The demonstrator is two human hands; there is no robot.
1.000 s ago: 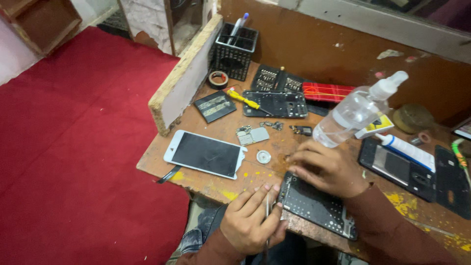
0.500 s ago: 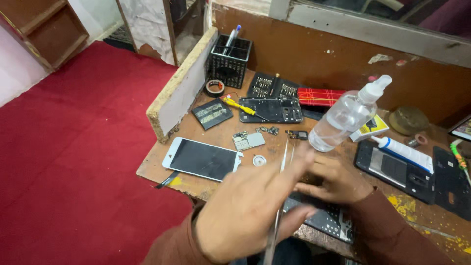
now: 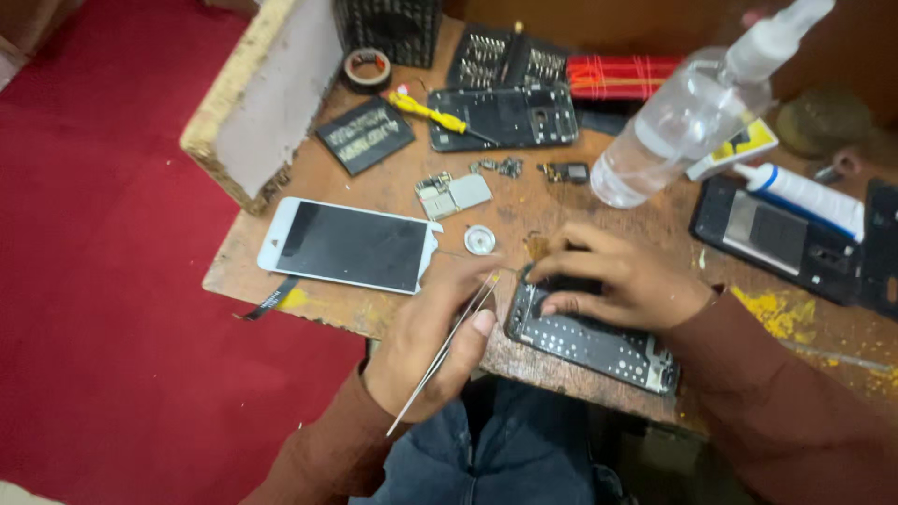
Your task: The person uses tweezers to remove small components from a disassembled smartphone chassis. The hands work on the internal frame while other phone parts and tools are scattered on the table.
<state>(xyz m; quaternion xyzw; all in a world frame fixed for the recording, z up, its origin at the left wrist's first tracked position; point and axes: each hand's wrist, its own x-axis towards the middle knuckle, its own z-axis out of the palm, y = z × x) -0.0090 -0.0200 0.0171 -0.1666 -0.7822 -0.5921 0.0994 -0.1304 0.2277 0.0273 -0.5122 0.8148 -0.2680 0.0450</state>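
Two hands work at the near edge of the wooden bench [image 3: 561, 210], set close together. Our left hand [image 3: 435, 341] is closed around a pair of metal tweezers [image 3: 447, 348], pinching them between thumb and fingers; the tips point up toward the top corner of the opened phone chassis [image 3: 599, 341], and the back end sticks out past the wrist. Our right hand [image 3: 622, 281] lies palm down on the upper end of that chassis, fingers curled and pressing it to the bench; we cannot tell whether anything is pinched under those fingers. The chassis lies flat at the bench's front edge, directly over our lap, its inner side up.

Just left of the left hand lies a white phone screen [image 3: 351, 245], glass up, with a small round metal part [image 3: 480, 240] beside its right corner. Behind these sit a small circuit board [image 3: 454, 194] and a black battery [image 3: 365, 136]. Farther back, a second black phone frame [image 3: 505, 117] carries a yellow-handled screwdriver [image 3: 432, 108], next to a roll of tape [image 3: 365, 67]. A clear spray bottle [image 3: 687, 112] stands tilted behind the right hand. At the right edge, a white tube [image 3: 806, 194] rests on another dark phone housing [image 3: 781, 234].
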